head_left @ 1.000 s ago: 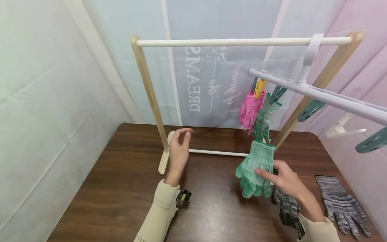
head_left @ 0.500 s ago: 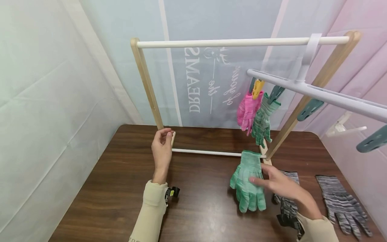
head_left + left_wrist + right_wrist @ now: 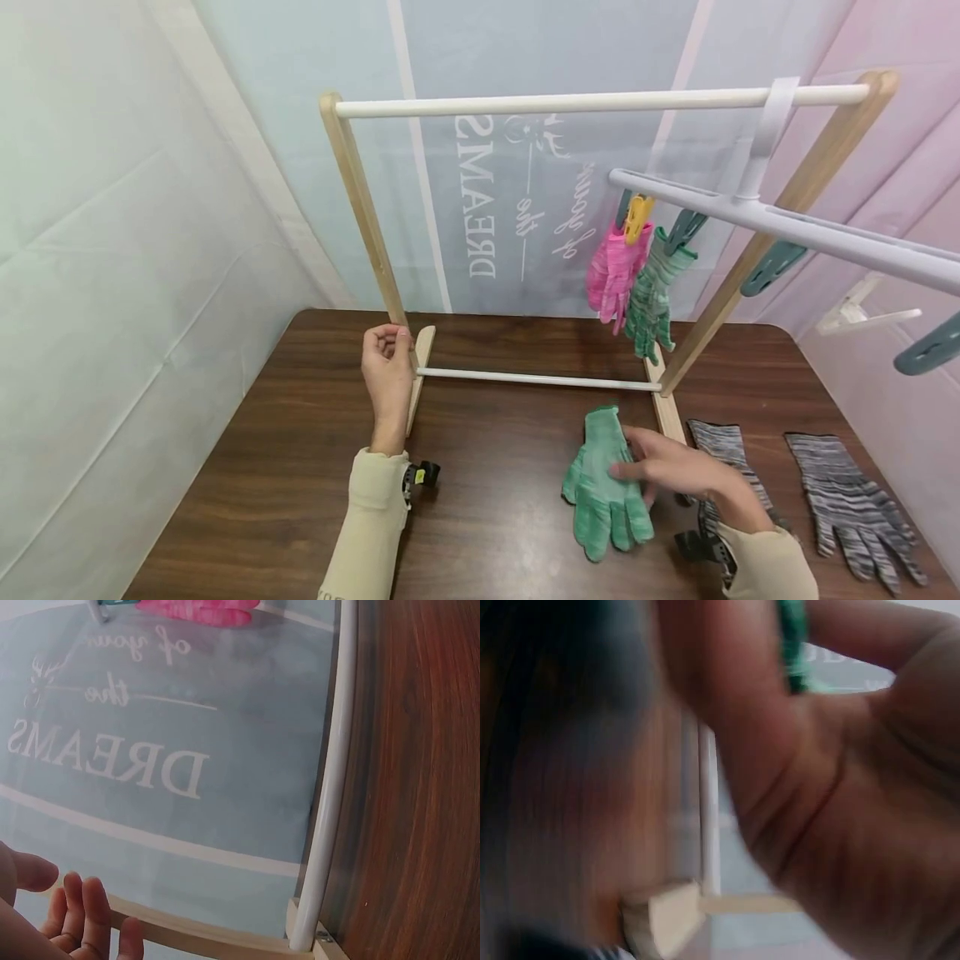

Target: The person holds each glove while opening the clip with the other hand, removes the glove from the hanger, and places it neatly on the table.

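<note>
A light green knit glove point(image 3: 600, 483) hangs over the table, fingers downward, pinched at its right side between the thumb and fingers of my right hand point(image 3: 675, 467). In the blurred right wrist view only a green sliver of the glove point(image 3: 793, 645) shows behind the fingers. My left hand point(image 3: 387, 379), its fingers loosely bent and holding nothing visible, is beside the left wooden post point(image 3: 367, 217) of a drying rack. The left wrist view shows a gap between thumb and fingers point(image 3: 96, 907). A pink glove point(image 3: 617, 271) and a darker green glove point(image 3: 652, 292) hang from clips.
A white hanger point(image 3: 750, 212) hooks over the rack's top bar point(image 3: 585, 103) and slants toward the right front, carrying teal clips point(image 3: 772, 268) and a yellow clip point(image 3: 638, 219). Two grey striped gloves lie at right, one farther out point(image 3: 855, 504). A low white bar point(image 3: 525, 378) joins the rack's feet.
My right hand has lowered the light green glove toward the front and slightly left, away from the hanging gloves. My left hand has moved left to the rack's left post.
</note>
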{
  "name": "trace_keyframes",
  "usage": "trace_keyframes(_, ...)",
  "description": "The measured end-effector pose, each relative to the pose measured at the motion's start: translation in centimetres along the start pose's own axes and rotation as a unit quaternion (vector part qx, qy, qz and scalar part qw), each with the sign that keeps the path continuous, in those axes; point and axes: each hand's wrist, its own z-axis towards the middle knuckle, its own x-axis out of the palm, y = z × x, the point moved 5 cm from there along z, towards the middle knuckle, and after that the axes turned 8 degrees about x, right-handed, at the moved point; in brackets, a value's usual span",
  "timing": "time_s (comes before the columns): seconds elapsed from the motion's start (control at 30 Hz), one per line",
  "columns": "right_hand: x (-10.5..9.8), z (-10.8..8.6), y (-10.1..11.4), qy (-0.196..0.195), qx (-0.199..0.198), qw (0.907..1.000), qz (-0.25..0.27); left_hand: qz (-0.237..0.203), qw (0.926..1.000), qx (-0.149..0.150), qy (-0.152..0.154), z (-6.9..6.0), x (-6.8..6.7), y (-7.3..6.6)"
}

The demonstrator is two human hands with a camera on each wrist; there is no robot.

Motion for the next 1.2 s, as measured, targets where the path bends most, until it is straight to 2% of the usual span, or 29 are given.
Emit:
trace_keyframes(0.07,-0.2,-0.2,-0.4,-0.015,0.037,0.9992,0.01,-0.001,1.0,-0.003,0.001,0.0,0.0,0.1)
trace_keyframes(0.13,-0.5,-0.7,-0.6,-0.051,0.078,0.9957,0.004,-0.001,1.0,-0.004,0.005,0.1,0.0,0.1)
trace_keyframes(0.23,-1.2,-1.5,-0.1,-0.111,0.11,0.9857,-0.065,0.002,1.0,-0.002,0.007,0.2,0.0,0.2)
trace_keyframes(0.3,-1.5,-1.8,0.5,-0.146,0.116,0.9743,-0.126,0.009,1.0,0.002,0.002,0.3,-0.1,0.3)
trace_keyframes(0.4,-1.3,-1.8,1.5,-0.171,0.093,0.9622,-0.191,0.025,0.9996,0.007,-0.01,0.3,-0.3,0.4)
trace_keyframes(0.5,-0.4,-1.3,2.1,-0.167,0.052,0.9635,-0.203,0.043,0.9989,0.012,-0.016,0.4,-0.5,0.5)
trace_keyframes(0.63,1.0,-0.2,2.1,-0.146,0.008,0.9669,-0.209,0.072,0.9971,0.022,-0.008,0.5,-0.8,0.8)
trace_keyframes(0.8,2.1,0.9,1.8,-0.133,0.007,0.9675,-0.215,0.123,0.9916,0.024,0.033,0.5,-0.8,1.2)
trace_keyframes(0.93,2.7,1.1,1.8,-0.126,0.011,0.9677,-0.218,0.13,0.9891,0.017,0.068,0.6,-0.6,1.6)
trace_keyframes(1.2,4.0,1.8,2.5,-0.108,0.004,0.9708,-0.214,0.152,0.9848,0.02,0.082,0.8,-0.6,2.0)
